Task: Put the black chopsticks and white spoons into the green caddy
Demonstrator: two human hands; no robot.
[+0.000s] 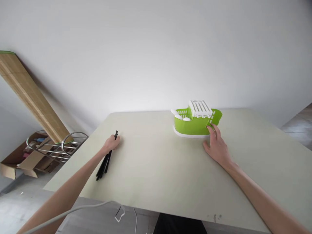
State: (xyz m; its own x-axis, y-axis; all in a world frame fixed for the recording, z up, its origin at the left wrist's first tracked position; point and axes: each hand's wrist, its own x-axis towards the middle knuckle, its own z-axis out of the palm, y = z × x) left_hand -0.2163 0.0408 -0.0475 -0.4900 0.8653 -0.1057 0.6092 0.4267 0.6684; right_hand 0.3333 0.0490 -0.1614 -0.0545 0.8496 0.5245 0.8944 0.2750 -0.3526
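Left hand (112, 143) over the left part of the counter (151, 162), fingers closed around a bundle of black chopsticks (105, 164). Short tips poke out above the fist; the longer ends fan slightly and slant down-left toward the near edge. Cannot tell whether those lower ends touch the counter.

Right hand (216, 146) at the near right side of a green basket (192, 127), fingers partly spread, thumb well apart from the rest. Fingertips meet the basket's side; nothing seen wrapped in the grasp. Cannot tell how firmly they press.

Basket upright on the counter, right of centre, toward the far edge and the pale wall (158, 58). White base beneath, white slatted top (201, 109) across its middle. White spoons (178, 116) in its left end, rounded ends showing, one jutting past the rim. Chopsticks and basket well apart, bare counter between.

Left of the counter: a long board (34, 94) leaning at a slant, a metal rack (52, 151), an open carton (28, 162) holding odds and ends too small to make out. A pale cable (73, 209) crosses the lower left, in front of the left forearm.
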